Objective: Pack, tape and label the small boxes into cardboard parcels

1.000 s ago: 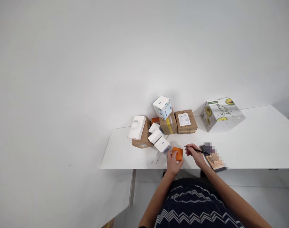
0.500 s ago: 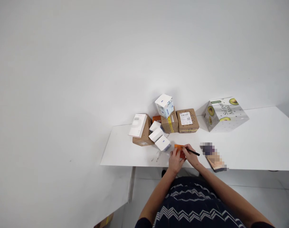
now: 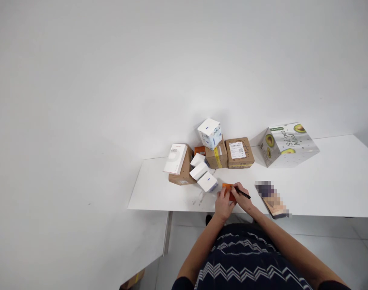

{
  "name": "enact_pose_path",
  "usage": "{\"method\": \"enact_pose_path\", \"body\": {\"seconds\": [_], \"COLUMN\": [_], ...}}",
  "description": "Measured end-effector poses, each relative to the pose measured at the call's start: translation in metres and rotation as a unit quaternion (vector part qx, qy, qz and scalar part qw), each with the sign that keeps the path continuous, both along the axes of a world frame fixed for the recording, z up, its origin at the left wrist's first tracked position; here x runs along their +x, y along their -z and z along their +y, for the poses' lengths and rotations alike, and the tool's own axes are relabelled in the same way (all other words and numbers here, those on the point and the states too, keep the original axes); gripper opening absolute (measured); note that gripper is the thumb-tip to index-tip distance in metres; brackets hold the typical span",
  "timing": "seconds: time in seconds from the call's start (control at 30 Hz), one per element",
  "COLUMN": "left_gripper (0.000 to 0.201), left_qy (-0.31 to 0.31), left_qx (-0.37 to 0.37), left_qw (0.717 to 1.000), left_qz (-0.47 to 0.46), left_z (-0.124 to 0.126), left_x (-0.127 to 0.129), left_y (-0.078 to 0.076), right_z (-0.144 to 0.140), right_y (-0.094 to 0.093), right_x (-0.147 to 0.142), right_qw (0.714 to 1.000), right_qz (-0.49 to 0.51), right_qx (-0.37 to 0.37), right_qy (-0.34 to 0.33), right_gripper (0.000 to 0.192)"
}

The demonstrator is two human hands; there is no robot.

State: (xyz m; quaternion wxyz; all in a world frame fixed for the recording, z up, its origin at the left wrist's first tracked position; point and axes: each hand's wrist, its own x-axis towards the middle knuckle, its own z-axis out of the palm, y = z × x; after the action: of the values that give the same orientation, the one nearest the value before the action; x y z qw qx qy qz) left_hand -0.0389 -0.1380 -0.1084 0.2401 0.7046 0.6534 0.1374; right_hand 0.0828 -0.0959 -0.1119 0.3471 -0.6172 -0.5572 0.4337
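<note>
Several boxes sit along the far side of your bench [image 3: 159, 197], and only the small orange box [image 3: 228, 187] is in your hands. At the left, a flat white box [image 3: 175, 158] leans on a brown carton [image 3: 184, 171], with three small white boxes [image 3: 206, 181] spilling toward you beside it. Your left hand [image 3: 223, 203] is closed around the orange box at the near edge, steadying it flat on the bench. Your right hand [image 3: 243, 200] pinches a black pen [image 3: 242, 194], its tip down on the box's top face. I judge the marking to be under way; whether any line is finished is too small to tell. The stacked cartons [image 3: 229, 155], the white cube [image 3: 210, 133] on top of them and the avocado box [image 3: 288, 144] at the far right stand apart from your hands.
</note>
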Motion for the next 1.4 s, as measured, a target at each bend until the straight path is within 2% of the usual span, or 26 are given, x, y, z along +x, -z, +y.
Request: {"method": "enact_pose_path", "body": {"seconds": [0.2,0.57,0.67,0.8,0.87,1.0,1.07,1.2,1.3,1.4], "left_gripper": [0.058,0.056,0.055,0.054,0.053,0.052,0.051,0.052,0.051,0.046], "left_qy": [0.002,-0.004,-0.012,-0.018,-0.019,-0.019,-0.021,-0.02,-0.02,-0.018], "left_qx": [-0.005,0.003,0.003,0.018,0.022,0.001,-0.004,0.019,0.024,0.014], "left_qw": [1.0,1.0,1.0,1.0,1.0,1.0,1.0,1.0,0.999,1.0], "left_qz": [0.006,0.004,-0.001,-0.007,-0.009,-0.005,-0.002,-0.008,-0.012,-0.005], "left_z": [0.001,0.0,-0.001,-0.002,-0.003,-0.002,-0.002,-0.003,-0.004,-0.004], "left_x": [0.0,0.002,0.003,0.004,0.004,0.005,0.006,0.006,0.006,0.006], "left_y": [-0.001,-0.001,-0.001,-0.002,-0.003,-0.006,-0.007,-0.007,-0.007,-0.009], "right_z": [0.0,-0.001,-0.003,-0.001,0.002,0.005,0.004,0.003,0.006,0.008], "right_y": [0.002,-0.001,-0.003,0.001,0.007,0.027,0.038,0.052,0.051,0.044], "right_x": [0.001,0.001,0.003,0.015,0.026,0.044,0.048,0.05,0.054,0.064], "right_qw": [1.0,1.0,0.995,0.978,0.98,0.984,0.98,0.975,0.971,0.967], "right_qz": [-0.02,0.022,0.091,0.166,0.128,-0.002,-0.036,-0.114,-0.162,-0.207], "right_qx": [-0.003,0.009,-0.008,-0.026,-0.063,-0.171,-0.192,-0.193,-0.177,-0.147], "right_qy": [-0.009,0.008,0.038,0.126,0.139,0.052,0.024,0.007,0.01,0.016], "right_gripper": [0.023,0.018,0.017,0.02,0.021,0.016,0.017,0.017,0.011,0.027]}}
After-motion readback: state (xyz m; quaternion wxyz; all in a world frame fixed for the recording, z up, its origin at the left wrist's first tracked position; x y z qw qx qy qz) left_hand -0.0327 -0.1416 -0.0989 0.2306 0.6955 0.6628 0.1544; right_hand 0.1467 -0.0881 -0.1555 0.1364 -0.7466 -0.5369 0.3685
